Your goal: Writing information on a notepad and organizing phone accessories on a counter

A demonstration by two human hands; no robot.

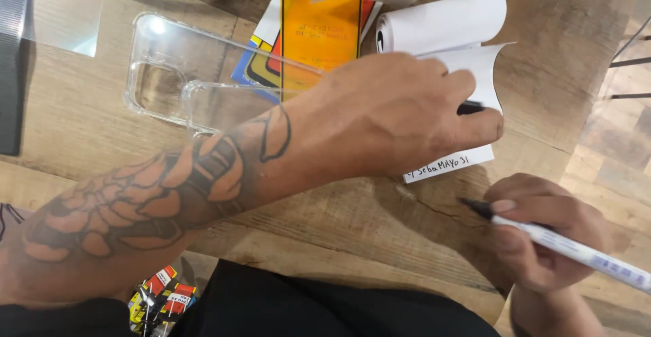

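The paper strip (468, 116) is lying far right on the desk (339, 222), unrolling from a white roll (441, 22). The left hand (400, 116) is pressing it flat, fingers closed around a dark cap. The right hand (546, 232) is gripping a white marker (576, 249); holding the strip flat should help keep strokes clean. A clear phone case (176, 72) is lying far left, a yellow-orange package (319, 28) beside it.

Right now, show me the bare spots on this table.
Bare wood right of the paper roll, and between left hand and right hand. Crowded above the left forearm: clear phone case, yellow package.
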